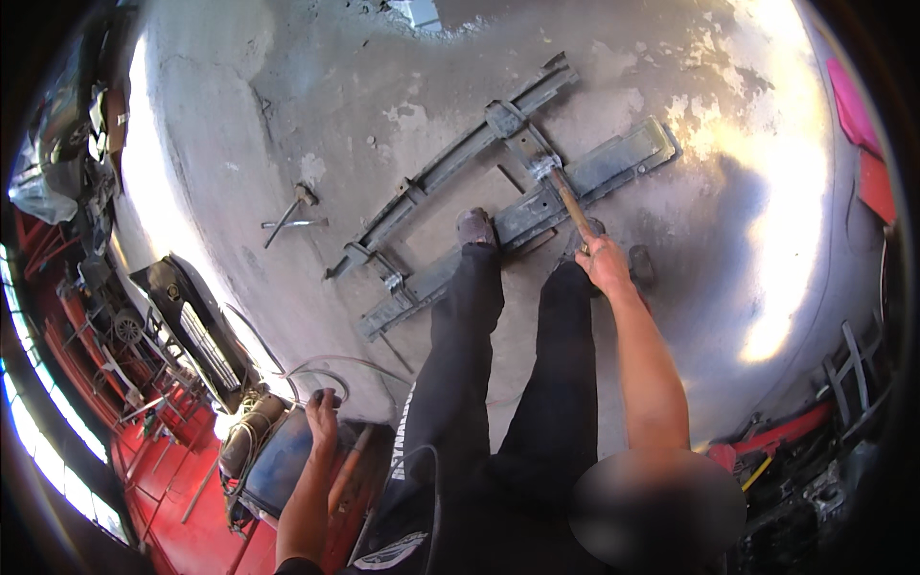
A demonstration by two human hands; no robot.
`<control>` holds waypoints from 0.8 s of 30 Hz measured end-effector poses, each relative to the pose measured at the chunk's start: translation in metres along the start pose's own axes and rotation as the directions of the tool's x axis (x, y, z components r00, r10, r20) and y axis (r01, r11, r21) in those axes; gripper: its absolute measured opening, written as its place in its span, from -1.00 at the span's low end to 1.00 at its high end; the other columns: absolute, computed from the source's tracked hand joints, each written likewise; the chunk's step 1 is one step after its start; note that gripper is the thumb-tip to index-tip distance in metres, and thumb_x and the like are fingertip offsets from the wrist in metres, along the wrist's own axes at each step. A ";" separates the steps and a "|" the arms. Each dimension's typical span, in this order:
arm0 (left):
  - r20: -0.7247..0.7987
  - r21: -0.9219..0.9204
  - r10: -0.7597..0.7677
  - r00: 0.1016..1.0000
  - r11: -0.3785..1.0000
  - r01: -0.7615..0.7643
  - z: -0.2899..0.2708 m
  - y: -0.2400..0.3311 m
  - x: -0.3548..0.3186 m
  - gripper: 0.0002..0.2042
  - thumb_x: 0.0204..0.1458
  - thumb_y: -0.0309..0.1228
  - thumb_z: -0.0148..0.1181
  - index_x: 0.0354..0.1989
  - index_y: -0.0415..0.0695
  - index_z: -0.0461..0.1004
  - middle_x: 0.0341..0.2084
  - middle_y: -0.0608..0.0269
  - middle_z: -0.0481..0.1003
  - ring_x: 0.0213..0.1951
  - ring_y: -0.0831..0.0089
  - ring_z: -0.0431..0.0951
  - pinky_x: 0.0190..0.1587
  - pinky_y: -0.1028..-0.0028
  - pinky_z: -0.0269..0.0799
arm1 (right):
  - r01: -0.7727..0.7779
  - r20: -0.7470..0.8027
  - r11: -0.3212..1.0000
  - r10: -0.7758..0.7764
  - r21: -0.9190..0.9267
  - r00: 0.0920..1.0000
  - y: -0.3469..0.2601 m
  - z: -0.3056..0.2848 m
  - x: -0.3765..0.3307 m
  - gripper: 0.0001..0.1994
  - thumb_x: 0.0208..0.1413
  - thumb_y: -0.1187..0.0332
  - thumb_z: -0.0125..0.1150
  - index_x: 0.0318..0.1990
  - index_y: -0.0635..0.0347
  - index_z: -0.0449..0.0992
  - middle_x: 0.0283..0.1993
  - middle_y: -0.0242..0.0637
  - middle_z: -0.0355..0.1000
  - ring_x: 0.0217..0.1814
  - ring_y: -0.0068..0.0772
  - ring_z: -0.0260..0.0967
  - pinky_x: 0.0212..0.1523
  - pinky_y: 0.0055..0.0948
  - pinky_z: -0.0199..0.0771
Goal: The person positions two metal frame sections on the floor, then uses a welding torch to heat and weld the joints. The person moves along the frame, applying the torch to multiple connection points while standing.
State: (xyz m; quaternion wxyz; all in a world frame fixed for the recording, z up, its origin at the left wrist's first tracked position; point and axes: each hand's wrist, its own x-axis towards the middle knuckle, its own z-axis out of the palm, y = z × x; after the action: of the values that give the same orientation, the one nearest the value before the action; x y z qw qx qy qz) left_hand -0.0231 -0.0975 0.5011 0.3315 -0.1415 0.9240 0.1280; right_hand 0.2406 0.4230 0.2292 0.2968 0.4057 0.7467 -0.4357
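Observation:
A hammer (572,204) with a wooden handle is gripped near its end by my right hand (606,265). The hammer's head is at the joint between a cross bracket and the wide bar of a grey metal frame (436,203) on the floor. This frame has two long bars linked by short brackets, and it lies slantwise before my legs. My left shoe (474,228) is against the wide bar. Off to the left, my left hand (324,414) is raised beside a thin hose (350,360) and above a blue tank (278,471), its fingers loosely apart, apparently holding nothing.
Another hammer (290,213) lies on the concrete floor at the left, by a flat metal piece. A black car grille (192,331) stands farther left. Metal parts crowd the lower right edge, near a red bar (781,428). Bright sunlight falls across the right side.

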 end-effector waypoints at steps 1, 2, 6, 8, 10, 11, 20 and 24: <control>0.010 -0.028 -0.020 1.000 0.999 0.020 0.014 0.001 -0.017 -0.67 0.31 -0.25 0.07 -0.16 -0.33 0.56 -0.46 0.15 0.60 -0.39 0.39 0.56 -0.28 0.38 0.44 | -0.004 0.027 0.999 0.005 -0.040 1.000 0.003 0.000 -0.003 -0.42 0.16 0.22 0.34 0.35 0.01 0.40 -0.07 0.08 0.52 0.00 0.18 0.50 0.04 0.00 0.51; 0.039 -0.046 -0.042 0.998 0.998 0.043 0.027 -0.005 -0.035 -0.66 0.31 -0.24 0.07 -0.14 -0.32 0.58 -0.45 0.17 0.60 -0.39 0.41 0.56 -0.29 0.40 0.44 | -0.005 0.053 0.997 0.010 -0.081 0.999 0.004 0.000 -0.004 -0.42 0.17 0.21 0.34 0.36 0.00 0.40 -0.08 0.08 0.52 0.00 0.18 0.51 0.04 0.00 0.51; 0.113 -0.178 -0.063 0.992 0.981 0.082 0.089 0.010 -0.084 -0.64 0.33 -0.22 0.07 -0.11 -0.33 0.60 -0.42 0.15 0.62 -0.34 0.42 0.58 -0.26 0.40 0.46 | 0.079 0.001 0.993 -0.079 -0.089 0.997 0.004 -0.021 0.009 -0.44 0.18 0.22 0.34 0.35 -0.01 0.42 -0.14 0.11 0.54 -0.05 0.18 0.53 0.00 -0.01 0.51; 0.121 -0.252 -0.058 0.991 0.964 0.087 0.110 0.037 -0.109 -0.64 0.34 -0.22 0.08 -0.12 -0.32 0.61 -0.42 0.16 0.62 -0.33 0.43 0.57 -0.24 0.40 0.46 | 0.082 -0.006 0.993 -0.083 -0.083 0.997 0.004 -0.030 0.013 -0.48 0.17 0.24 0.34 0.29 0.06 0.45 -0.13 0.10 0.55 -0.05 0.18 0.53 -0.01 -0.01 0.51; 0.110 -0.282 -0.007 0.994 0.959 0.038 0.121 0.056 -0.118 -0.65 0.35 -0.23 0.06 -0.13 -0.32 0.60 -0.42 0.15 0.62 -0.33 0.43 0.57 -0.23 0.40 0.46 | 0.064 0.005 0.996 -0.064 -0.068 0.998 -0.007 -0.035 0.010 -0.55 0.15 0.27 0.34 0.18 0.16 0.50 -0.10 0.07 0.57 -0.02 0.19 0.52 -0.01 0.01 0.51; 0.110 -0.298 0.017 0.994 0.954 0.016 0.127 0.063 -0.119 -0.65 0.36 -0.23 0.06 -0.13 -0.32 0.60 -0.42 0.15 0.62 -0.33 0.43 0.57 -0.22 0.39 0.46 | 0.067 0.016 0.992 -0.066 -0.104 0.998 -0.006 -0.034 0.010 -0.55 0.15 0.26 0.34 0.18 0.17 0.51 -0.10 0.08 0.57 -0.02 0.20 0.52 -0.02 0.00 0.51; 0.151 -0.395 -0.139 0.979 0.899 0.189 0.178 0.051 -0.052 -0.65 0.36 -0.22 0.07 -0.11 -0.31 0.59 -0.39 0.20 0.60 -0.31 0.45 0.56 -0.21 0.41 0.45 | 0.089 0.007 0.985 -0.089 -0.150 0.996 -0.019 -0.010 0.022 -0.49 0.18 0.28 0.27 0.30 0.09 0.47 -0.26 0.15 0.54 -0.20 0.17 0.56 -0.14 -0.07 0.50; 0.200 -0.430 -0.092 0.975 0.887 0.172 0.188 0.085 -0.039 -0.63 0.36 -0.19 0.05 -0.10 -0.31 0.58 -0.39 0.20 0.61 -0.28 0.44 0.56 -0.17 0.40 0.45 | 0.167 0.005 0.967 -0.169 -0.193 0.986 -0.002 -0.009 0.012 -0.47 0.18 0.29 0.27 0.32 0.14 0.45 -0.34 0.05 0.57 -0.34 0.07 0.55 -0.24 -0.14 0.53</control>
State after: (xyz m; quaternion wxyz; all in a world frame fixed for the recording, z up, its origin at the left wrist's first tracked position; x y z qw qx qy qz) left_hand 0.0846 0.0502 0.3985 0.3778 -0.2643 0.8259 0.3244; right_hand 0.2322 0.4341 0.2245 0.2926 0.3127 0.8187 -0.3826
